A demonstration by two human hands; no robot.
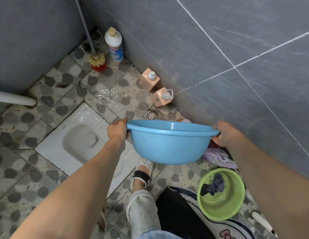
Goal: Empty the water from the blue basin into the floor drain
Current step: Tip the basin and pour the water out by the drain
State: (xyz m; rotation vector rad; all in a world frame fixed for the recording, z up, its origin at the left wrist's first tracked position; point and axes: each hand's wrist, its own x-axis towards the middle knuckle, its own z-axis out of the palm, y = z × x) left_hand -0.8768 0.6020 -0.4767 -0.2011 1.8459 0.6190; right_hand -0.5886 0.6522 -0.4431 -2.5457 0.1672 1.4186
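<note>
A blue plastic basin (167, 145) hangs in the air at the centre of the head view, tilted away from me so its far rim dips toward the floor. My left hand (117, 129) grips its left rim and my right hand (225, 133) grips its right rim. The square metal floor drain (152, 114) sits in the pebble-patterned floor just beyond the basin's far edge, close to the grey wall. I cannot see any water in the basin from this angle. Wet splashes shine on the tiles to the left of the drain.
Two peach pump bottles (149, 78) (163, 97) stand by the wall behind the drain. A white cleaner bottle (114, 44) and toilet brush (97, 62) fill the corner. A squat toilet (81, 137) lies left. A green basin (221, 194) with cloths and a purple bag (219, 158) sit right.
</note>
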